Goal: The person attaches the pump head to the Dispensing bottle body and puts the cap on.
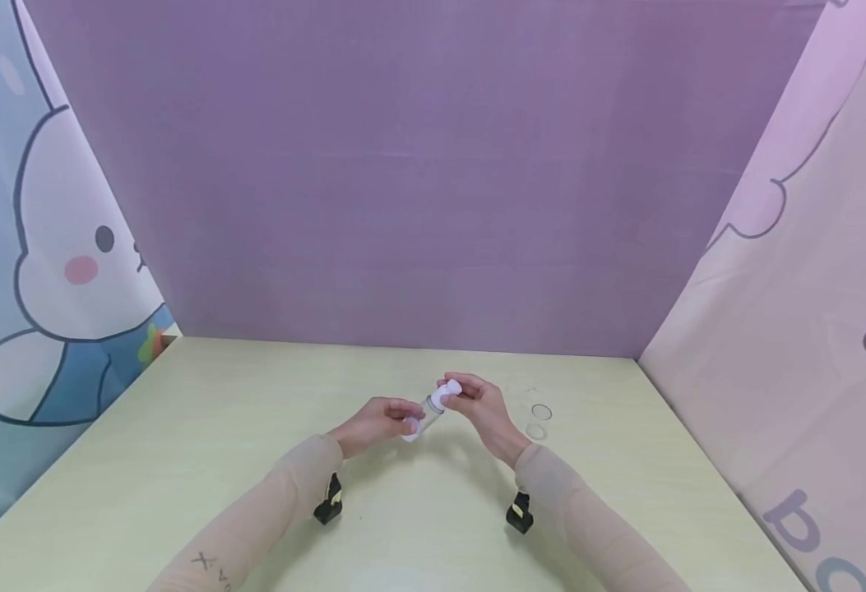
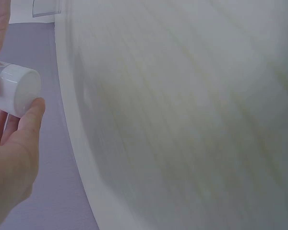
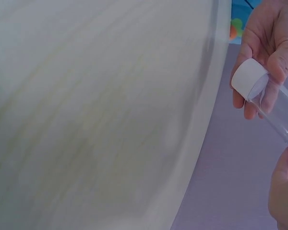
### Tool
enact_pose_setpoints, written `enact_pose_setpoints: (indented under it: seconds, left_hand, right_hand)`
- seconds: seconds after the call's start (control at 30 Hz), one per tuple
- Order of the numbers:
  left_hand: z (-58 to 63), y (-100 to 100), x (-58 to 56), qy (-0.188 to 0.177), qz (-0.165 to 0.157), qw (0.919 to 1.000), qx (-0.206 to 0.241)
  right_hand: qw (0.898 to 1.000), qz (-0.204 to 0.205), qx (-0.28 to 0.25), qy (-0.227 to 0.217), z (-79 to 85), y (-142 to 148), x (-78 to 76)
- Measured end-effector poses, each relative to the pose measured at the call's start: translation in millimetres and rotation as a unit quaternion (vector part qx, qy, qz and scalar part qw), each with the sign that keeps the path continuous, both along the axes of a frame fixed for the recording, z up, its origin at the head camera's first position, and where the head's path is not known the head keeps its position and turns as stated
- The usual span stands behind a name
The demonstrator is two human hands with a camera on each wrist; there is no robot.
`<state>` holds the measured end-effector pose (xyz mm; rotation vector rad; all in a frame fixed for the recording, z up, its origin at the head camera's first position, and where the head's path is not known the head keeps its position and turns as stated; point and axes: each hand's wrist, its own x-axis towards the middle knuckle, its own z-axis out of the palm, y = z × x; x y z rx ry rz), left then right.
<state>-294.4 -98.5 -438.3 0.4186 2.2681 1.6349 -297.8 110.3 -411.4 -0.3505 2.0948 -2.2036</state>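
Note:
A clear cylindrical bottle [image 3: 281,112] with white ends is held slantwise above the table, its upper end toward the right. My left hand [image 1: 376,423] grips the lower white end [image 3: 250,78], thumb and fingers on either side of it. At the upper end, my right hand [image 1: 486,409] holds the white top piece [image 1: 446,393] between thumb and fingers. A dark ring line shows where the white top meets the clear body. In the left wrist view, the flat face of the lower white end [image 2: 26,91] shows beside the left fingers [image 2: 34,115].
A thin dark-edged ring [image 1: 541,411] and a fainter round outline [image 1: 536,432] lie on the pale table [image 1: 255,386], right of the right hand. A purple panel [image 1: 418,181] stands behind, with printed curtains at both sides. Black wrist mounts [image 1: 329,500] hang under both forearms.

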Motion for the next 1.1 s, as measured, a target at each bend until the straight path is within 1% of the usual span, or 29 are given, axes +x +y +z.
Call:
enact_pose_setpoints:
  seconds: [0.27, 0.47, 0.73, 0.87, 1.03, 1.1]
  left_hand:
    - [0.5, 1.3, -1.7, -0.003, -0.002, 1.0000, 0.007]
    - [3.1, 2.5, 0.3, -0.001, -0.007, 0.9999, 0.012]
    - [-2.4, 0.8, 1.5, -0.009, -0.009, 0.9998, 0.015]
    - [-3.1, -0.1, 1.0, -0.004, -0.015, 0.9997, 0.018]
    - [-1.2, -0.6, 0.7, 0.003, -0.017, 0.9997, 0.017]
    - [0.1, -0.2, 1.4, 0.000, -0.016, 0.9998, 0.016]
  right_hand:
    - [1.000, -0.006, 0.013, -0.001, 2.1, 1.0, 0.8]
    - [1.000, -0.008, 0.023, -0.004, 1.5, 2.3, 1.2]
    - [1.000, -0.006, 0.027, -0.011, -2.5, 1.5, 2.7]
    - [1.000, -0.007, 0.023, -0.008, -2.5, 1.0, 3.2]
    - [1.000, 0.011, 0.008, -0.008, -1.1, 1.6, 2.9]
    - [1.000, 0.020, 0.005, -0.005, -1.0, 2.1, 2.9]
